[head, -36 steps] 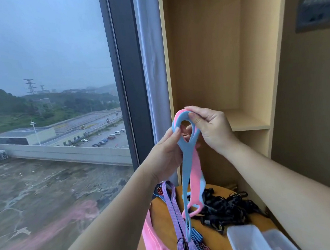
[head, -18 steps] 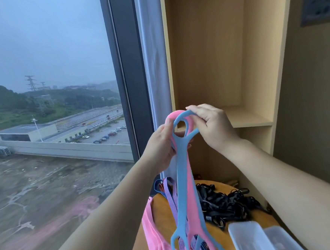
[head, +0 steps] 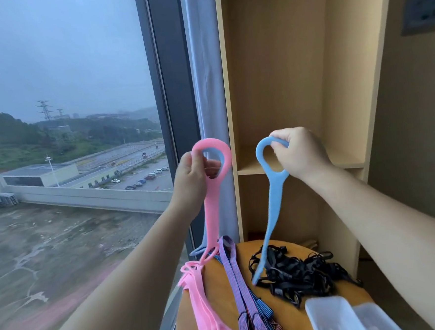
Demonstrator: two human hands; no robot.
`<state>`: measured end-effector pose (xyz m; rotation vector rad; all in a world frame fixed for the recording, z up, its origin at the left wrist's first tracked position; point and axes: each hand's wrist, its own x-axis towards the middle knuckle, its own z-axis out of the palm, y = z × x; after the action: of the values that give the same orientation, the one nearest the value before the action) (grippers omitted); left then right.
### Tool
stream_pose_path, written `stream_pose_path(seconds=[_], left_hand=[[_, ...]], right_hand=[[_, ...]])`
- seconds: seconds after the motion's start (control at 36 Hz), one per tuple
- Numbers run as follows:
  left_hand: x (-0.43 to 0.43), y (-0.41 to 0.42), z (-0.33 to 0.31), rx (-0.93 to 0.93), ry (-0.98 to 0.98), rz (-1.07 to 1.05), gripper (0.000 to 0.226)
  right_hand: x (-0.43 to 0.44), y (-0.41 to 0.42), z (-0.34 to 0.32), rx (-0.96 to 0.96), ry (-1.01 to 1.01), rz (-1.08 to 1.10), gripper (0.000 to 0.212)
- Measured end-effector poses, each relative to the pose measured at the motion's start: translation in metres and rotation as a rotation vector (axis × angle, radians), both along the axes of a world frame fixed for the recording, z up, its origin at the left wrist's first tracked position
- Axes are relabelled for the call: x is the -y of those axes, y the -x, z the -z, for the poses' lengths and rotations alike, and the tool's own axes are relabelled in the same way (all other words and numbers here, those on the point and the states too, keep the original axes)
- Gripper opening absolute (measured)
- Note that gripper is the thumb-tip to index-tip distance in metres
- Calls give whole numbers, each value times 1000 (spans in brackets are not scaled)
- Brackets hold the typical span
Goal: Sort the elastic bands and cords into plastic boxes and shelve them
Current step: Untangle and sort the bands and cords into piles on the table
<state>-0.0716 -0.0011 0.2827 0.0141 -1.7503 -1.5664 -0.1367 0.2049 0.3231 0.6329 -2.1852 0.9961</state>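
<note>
My left hand point(head: 193, 182) grips the loop end of a pink elastic band point(head: 212, 203), which hangs down to the round wooden table point(head: 219, 283). Further right, my right hand point(head: 298, 154) grips the loop end of a blue elastic band point(head: 272, 212); its lower end reaches a heap of black cords point(head: 296, 270). More pink bands point(head: 203, 310) and purple striped cords point(head: 237, 279) lie on the table. Clear plastic boxes point(head: 332, 316) sit at the table's near right edge.
An open wooden shelf unit point(head: 277, 83) stands behind the table, its shelf board point(head: 250, 166) at hand height. A large window point(head: 67, 123) with a dark frame fills the left. A wooden wall panel with a switch plate point(head: 424, 8) is on the right.
The pink and blue bands were held together in front of me; now my hands have drawn apart, pink band going left, blue band going right.
</note>
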Motion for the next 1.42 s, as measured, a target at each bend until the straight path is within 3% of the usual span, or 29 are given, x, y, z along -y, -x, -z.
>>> stream_pose_path(seconds=[0.11,0.36,0.53,0.67,0.83,1.14,1.33,1.42], left_hand=[[13,-2,-17,-4,-38,-104,45],[-14,-6,6,89,157,162,37],[-30,-14,8,76,167,283,31],[-30,-14,8,66,151,364,31],[-32,-17,1,-29,-20,372,36],[-34,-22,-11,-29,-61,332,30],[-43,-18,-9,-4,31,341,33],[-50,-13,0,-20,94,247,32]], right_hand=[[0,9,-11,122,79,-66,19],[27,-2,1,319,179,-334,17],[29,-11,7,514,302,-546,12],[19,-7,7,577,371,-538,12],[13,4,4,562,522,-384,19],[15,4,0,511,532,-266,20],[23,-8,-7,635,533,-532,11],[23,-13,-12,708,537,-650,16]])
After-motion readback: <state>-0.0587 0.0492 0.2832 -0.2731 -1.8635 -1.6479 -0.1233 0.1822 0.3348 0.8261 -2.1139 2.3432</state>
